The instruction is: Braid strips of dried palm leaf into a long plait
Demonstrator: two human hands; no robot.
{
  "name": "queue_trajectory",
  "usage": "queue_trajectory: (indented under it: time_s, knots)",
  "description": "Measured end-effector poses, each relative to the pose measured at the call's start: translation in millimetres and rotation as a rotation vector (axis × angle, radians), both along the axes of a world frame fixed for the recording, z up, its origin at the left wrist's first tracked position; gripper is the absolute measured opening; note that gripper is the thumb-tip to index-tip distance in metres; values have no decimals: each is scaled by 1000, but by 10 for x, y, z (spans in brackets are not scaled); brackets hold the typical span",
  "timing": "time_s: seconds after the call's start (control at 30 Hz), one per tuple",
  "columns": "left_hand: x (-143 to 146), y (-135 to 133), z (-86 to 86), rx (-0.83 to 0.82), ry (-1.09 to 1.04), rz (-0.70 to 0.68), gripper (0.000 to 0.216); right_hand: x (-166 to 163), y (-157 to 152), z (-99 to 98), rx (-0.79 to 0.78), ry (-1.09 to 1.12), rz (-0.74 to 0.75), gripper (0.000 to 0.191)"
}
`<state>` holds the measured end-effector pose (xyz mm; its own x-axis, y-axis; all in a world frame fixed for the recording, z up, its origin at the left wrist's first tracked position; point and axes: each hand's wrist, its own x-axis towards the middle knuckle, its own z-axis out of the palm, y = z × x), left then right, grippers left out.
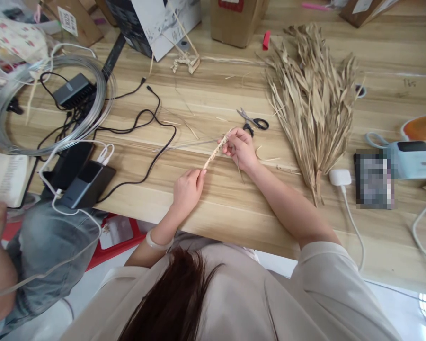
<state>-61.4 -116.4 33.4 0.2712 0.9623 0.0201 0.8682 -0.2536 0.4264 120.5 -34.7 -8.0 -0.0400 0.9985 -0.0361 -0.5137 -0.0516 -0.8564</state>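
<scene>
A thin pale straw-wrapped stick slants above the wooden table. My left hand pinches its lower end. My right hand grips its upper end, where a thin wire and straw strands stick out to the left. Small black-handled scissors lie just beyond my right hand. A big bundle of dried leaves lies to the right of them.
A coil of wire, black cables, a power bank and chargers crowd the left. Cardboard boxes stand at the back. A white charger, a phone and a blue device lie right. Another person sits at lower left.
</scene>
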Motion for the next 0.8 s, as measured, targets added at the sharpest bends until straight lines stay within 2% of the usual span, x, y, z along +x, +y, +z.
queue_trajectory:
  time_s: [0.2, 0.43, 0.6, 0.8]
  knots:
    - [-56, 54, -79, -72, -311, 8, 39, -14, -34, 27, 11, 32, 80, 33]
    - [-79, 55, -136, -84, -386, 48, 41, -31, -49, 47, -13, 42, 101, 31]
    - [-81, 53, -146, -120, -491, 115, 34, -25, -43, 69, -50, 9, 113, 33]
    - [-96, 40, -126, -180, -534, 74, 35, -30, -50, 78, -29, 32, 122, 27]
